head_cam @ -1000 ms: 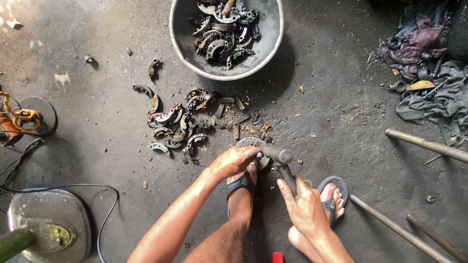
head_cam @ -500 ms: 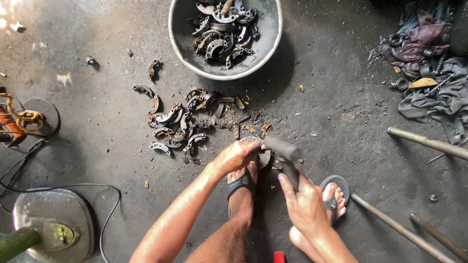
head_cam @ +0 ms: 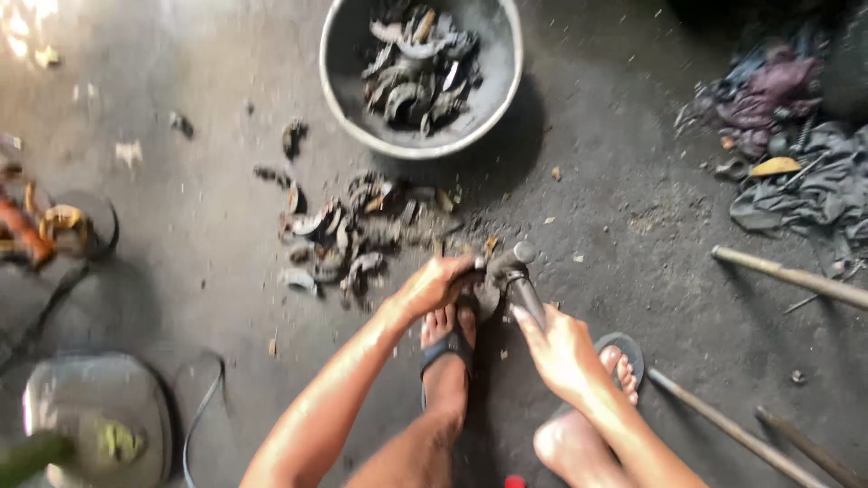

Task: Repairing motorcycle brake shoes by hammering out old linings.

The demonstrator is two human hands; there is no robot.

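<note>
My right hand grips the handle of a grey hammer, whose head sits low, just right of my left hand. My left hand is closed on a small curved metal part that it presses to the concrete floor right above my left foot. A heap of dark curved metal parts lies just left of that hand. A grey metal basin with more such parts stands farther up.
My two sandalled feet rest on the floor under my hands. Long metal rods lie at the right, rags at the upper right. A grey machine with a cable sits lower left, orange items at the left edge.
The hammer rose half a second ago and has come back down beside my left hand. My left hand has stayed on the part. The view has shifted slightly.
</note>
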